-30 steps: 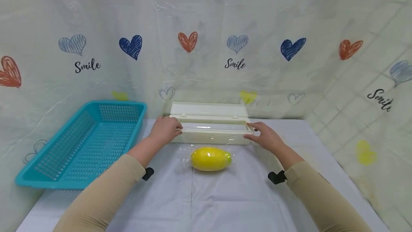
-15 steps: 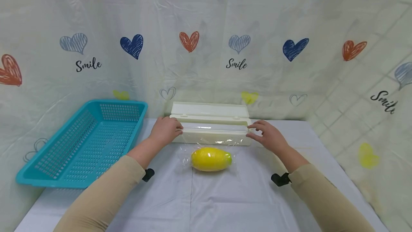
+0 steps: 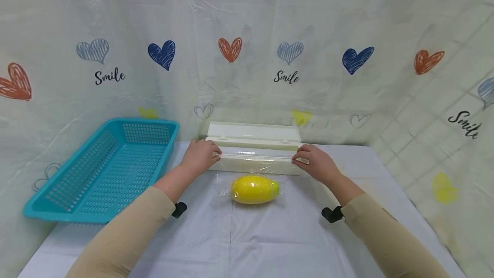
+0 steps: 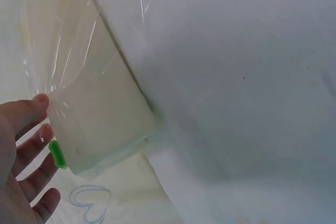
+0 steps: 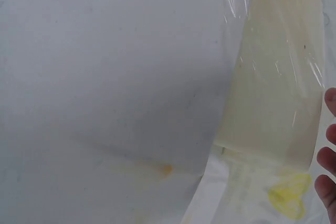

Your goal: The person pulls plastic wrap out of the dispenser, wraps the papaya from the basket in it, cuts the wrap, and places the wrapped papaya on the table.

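Note:
A long cream box (image 3: 247, 166) with its lid (image 3: 252, 132) raised stands at the back of the table. Inside lies a roll of clear cling film (image 3: 251, 152), and a sheet of film (image 4: 63, 51) drapes over the box front. At the left end, my left hand (image 3: 198, 157) pinches the film, which gathers in creases toward the thumb. My right hand (image 3: 317, 162) pinches the film at the right end; its fingertips (image 5: 326, 158) show at the box edge. In front lies a yellow, fruit-shaped object (image 3: 252, 190) with a green tip, the clear film around it.
A turquoise perforated basket (image 3: 69, 217) stands on the left of the white-covered table (image 3: 270, 243). Behind the box hangs a pale curtain (image 3: 251, 89) printed with hearts. A small green tab (image 4: 58, 154) sits on the box's left end.
My right hand's thumb and fingers, spread apart half a second ago, have closed together at the film's right end and moved slightly left. My left hand keeps its place.

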Tool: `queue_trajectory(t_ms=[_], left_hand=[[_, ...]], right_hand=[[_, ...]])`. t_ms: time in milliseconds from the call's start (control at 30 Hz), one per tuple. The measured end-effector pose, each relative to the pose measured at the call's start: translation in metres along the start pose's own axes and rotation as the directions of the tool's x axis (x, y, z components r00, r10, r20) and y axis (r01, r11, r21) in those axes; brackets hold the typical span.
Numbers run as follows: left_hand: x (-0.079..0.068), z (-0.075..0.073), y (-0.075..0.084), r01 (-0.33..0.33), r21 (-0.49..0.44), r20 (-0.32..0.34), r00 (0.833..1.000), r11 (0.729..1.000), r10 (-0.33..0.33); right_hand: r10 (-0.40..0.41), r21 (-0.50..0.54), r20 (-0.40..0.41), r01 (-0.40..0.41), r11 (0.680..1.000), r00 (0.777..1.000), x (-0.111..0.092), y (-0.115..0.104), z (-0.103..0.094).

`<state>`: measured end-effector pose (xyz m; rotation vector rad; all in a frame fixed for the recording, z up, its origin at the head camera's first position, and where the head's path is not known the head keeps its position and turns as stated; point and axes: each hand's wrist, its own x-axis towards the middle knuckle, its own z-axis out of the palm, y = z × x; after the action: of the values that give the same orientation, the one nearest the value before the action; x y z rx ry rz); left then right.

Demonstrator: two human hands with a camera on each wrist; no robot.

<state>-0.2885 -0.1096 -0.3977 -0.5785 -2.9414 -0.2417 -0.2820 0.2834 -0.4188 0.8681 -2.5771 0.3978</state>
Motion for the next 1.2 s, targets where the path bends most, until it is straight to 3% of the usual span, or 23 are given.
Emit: queue_trajectory(t_ms=[233, 433, 567, 767, 1200], left_hand=[[-0.008, -0.004, 0.002, -0.024, 0.022, -0.031, 0.999, 0.999, 0.024], [-0.023, -0.011, 0.006, -0.036, -0.018, -0.036, 0.999, 0.999, 0.035], [-0.038, -0.018, 0.011, -0.039, -0.057, -0.028, 0.999, 0.998, 0.037], [-0.060, -0.026, 0.020, -0.108, -0.080, -0.049, 0.993, 0.991, 0.105], [-0.096, -0.022, 0.032, -0.135, -0.166, -0.062, 0.990, 0.977, 0.126]], right_hand=[[0.119, 0.067, 0.038, -0.122, 0.990, 0.992, -0.005, -0.011, -0.004], [0.145, 0.095, 0.073, -0.152, 0.984, 0.987, -0.012, -0.022, -0.012], [0.142, 0.122, 0.084, -0.152, 0.981, 0.986, -0.018, -0.028, -0.018], [0.118, 0.121, 0.062, -0.124, 0.985, 0.991, -0.028, -0.034, -0.023], [0.043, 0.138, 0.029, -0.047, 0.989, 0.999, -0.048, -0.040, -0.028]])
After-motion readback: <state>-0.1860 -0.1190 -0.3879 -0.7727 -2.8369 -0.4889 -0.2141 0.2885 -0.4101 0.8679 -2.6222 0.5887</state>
